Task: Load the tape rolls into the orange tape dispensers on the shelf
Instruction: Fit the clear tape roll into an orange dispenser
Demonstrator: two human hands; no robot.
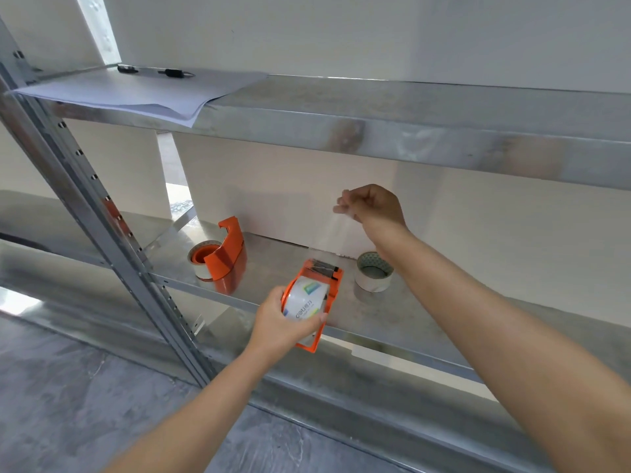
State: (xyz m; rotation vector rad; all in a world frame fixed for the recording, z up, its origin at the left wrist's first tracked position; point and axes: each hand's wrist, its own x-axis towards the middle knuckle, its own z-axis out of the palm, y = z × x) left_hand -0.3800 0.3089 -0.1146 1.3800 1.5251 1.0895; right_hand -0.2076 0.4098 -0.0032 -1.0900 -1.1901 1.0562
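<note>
My left hand (283, 322) grips an orange tape dispenser (333, 278) with a clear tape roll (304, 298) seated in it, held over the front edge of the middle shelf (409, 319). My right hand (372, 206) pinches the free end of the clear tape strip (329, 230), stretched up and away from the dispenser's cutter end. A second orange dispenser (227, 257) stands on the shelf to the left with a tape roll (199, 264) on its hub. A loose tape roll (374, 271) lies flat on the shelf under my right forearm.
A metal upright post (102, 227) runs diagonally at the left. The upper shelf (375, 131) carries paper sheets (136, 93) and pens (174, 73). A white wall stands behind the shelves; grey floor (68, 404) lies below.
</note>
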